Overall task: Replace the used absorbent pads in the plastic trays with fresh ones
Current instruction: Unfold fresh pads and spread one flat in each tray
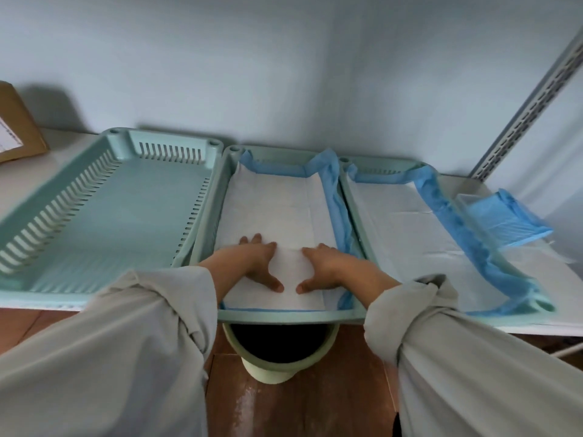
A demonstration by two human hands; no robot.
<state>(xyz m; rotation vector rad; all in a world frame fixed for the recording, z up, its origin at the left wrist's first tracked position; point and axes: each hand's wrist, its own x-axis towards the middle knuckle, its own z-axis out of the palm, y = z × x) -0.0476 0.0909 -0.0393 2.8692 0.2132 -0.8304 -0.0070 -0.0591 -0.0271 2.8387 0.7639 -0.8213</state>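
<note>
Both hands lie flat on the white pad point(277, 209) inside the middle tray point(277, 316). The left hand point(257, 263) has its fingers point(255, 239) straight and a little spread, the thumb pointing inward. The right hand point(321, 266) presses the same pad with its fingers stretched and close together. The pad's blue edges stand up along the tray walls. The left tray point(104, 212) is bare; the right tray point(511, 315) holds another pad point(407, 234). All three trays stand on the white counter point(561, 279).
</note>
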